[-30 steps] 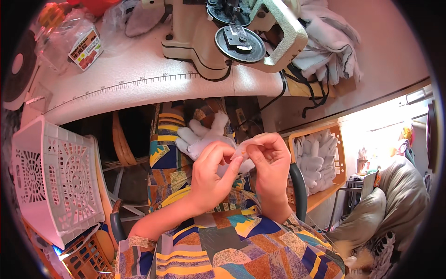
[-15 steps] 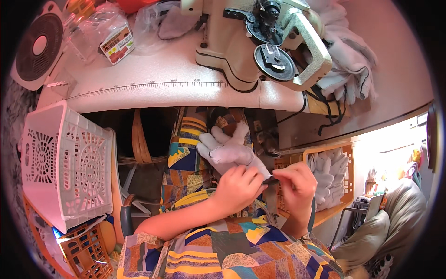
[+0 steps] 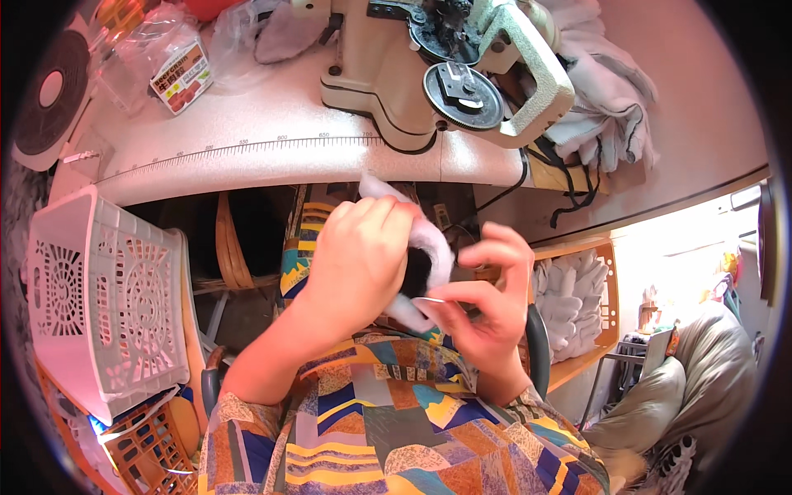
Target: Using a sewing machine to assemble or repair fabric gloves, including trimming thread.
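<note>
A pale desk (image 3: 247, 157) carries a cream sewing machine (image 3: 429, 66) above the hands. Below its edge, the left hand (image 3: 359, 264) clenches a white glove (image 3: 429, 247), open cuff toward the right hand (image 3: 487, 305), whose fingers (image 3: 462, 293) pinch its rim. Keeping that rim taut seems wise. A white basket (image 3: 99, 297) sits well left of the fingers; an orange crate (image 3: 606, 330) of gloves crowds their right.

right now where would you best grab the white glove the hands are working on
Probably by the white glove's open cuff rim, coming from the right. The left hand already wraps its left side, and the dark opening faces the right hand, so that curved edge is free to pinch.
</note>
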Demonstrator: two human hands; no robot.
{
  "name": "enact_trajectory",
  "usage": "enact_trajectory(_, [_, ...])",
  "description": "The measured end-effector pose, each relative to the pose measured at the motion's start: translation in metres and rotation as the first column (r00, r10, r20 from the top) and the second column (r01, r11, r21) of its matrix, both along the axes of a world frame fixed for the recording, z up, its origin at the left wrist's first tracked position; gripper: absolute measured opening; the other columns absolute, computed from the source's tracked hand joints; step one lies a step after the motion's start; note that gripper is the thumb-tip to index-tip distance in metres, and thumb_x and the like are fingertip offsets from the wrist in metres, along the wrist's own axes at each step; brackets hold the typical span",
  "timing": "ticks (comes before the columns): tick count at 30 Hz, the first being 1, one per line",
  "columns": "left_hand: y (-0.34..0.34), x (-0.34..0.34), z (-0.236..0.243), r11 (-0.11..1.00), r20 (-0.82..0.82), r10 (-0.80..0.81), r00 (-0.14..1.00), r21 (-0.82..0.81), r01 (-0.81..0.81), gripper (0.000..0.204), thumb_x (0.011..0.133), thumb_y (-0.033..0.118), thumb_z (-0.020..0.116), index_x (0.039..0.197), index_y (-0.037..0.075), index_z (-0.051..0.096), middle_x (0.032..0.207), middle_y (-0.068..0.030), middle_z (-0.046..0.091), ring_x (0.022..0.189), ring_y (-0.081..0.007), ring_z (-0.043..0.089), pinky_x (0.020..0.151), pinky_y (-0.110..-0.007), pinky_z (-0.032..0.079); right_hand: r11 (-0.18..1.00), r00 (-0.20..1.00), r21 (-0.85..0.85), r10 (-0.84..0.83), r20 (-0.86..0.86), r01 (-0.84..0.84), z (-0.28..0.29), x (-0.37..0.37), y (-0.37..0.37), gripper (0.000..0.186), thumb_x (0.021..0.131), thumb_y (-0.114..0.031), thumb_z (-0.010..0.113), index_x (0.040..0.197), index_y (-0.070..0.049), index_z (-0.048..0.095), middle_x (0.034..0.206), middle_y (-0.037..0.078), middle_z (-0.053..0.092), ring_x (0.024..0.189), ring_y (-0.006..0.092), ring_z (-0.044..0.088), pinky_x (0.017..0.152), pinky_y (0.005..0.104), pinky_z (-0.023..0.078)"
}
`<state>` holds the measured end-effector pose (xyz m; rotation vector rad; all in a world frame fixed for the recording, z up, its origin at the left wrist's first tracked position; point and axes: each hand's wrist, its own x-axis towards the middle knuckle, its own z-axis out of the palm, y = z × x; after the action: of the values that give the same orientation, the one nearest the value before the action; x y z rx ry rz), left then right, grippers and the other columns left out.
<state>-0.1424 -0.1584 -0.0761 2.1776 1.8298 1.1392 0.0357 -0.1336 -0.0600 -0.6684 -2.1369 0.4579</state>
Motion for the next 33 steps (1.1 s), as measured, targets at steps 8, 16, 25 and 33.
enact_trajectory(8, [0.007,-0.024,0.016,0.979,0.093,-0.176,0.980,-0.087,0.184,0.036,0.064,-0.003,0.058,0.099,0.001,0.054,0.088,-0.0138,0.056,0.089,-0.0338,0.054,0.077,-0.040,0.042,0.985,0.998,-0.170,-0.042,-0.043,0.034,-0.001,-0.030,0.021,0.015,0.069,0.001,0.074,0.082,-0.002,0.066,0.089,0.014,0.063,0.068,0.0214,0.063,0.057,0.0268,0.049])
enact_trajectory(16, [0.001,-0.027,0.001,0.994,0.319,0.102,0.942,-0.056,-0.089,0.028,0.063,-0.009,0.062,0.089,0.001,0.061,0.083,-0.0110,0.057,0.077,-0.0283,0.058,0.066,-0.035,0.046,0.939,0.981,-0.343,-0.086,-0.173,0.022,-0.012,-0.029,0.046,0.014,0.069,0.001,0.074,0.081,-0.002,0.066,0.090,0.012,0.063,0.077,0.0221,0.062,0.068,0.0293,0.049])
enact_trajectory(25, [0.015,-0.034,-0.008,0.985,0.715,0.129,0.687,-0.170,-0.009,0.009,0.084,0.002,0.064,0.084,-0.006,0.063,0.069,-0.0049,0.053,0.063,-0.0107,0.047,0.058,-0.024,0.038,0.935,0.942,-0.116,0.332,-0.053,-0.336,0.004,-0.039,0.056,0.020,0.075,-0.007,0.067,0.091,-0.011,0.055,0.098,0.008,0.062,0.094,0.0310,0.058,0.083,0.0404,0.043])
enact_trajectory(33, [0.014,-0.032,-0.011,0.982,0.759,0.135,0.637,-0.190,0.017,0.015,0.088,0.006,0.061,0.080,-0.007,0.061,0.068,-0.0043,0.051,0.063,-0.0101,0.046,0.058,-0.025,0.037,0.666,0.919,-0.688,-0.008,-0.394,-0.289,-0.005,-0.031,0.053,0.011,0.083,-0.007,0.066,0.088,-0.002,0.056,0.094,0.008,0.059,0.081,0.0218,0.058,0.080,0.0352,0.043])
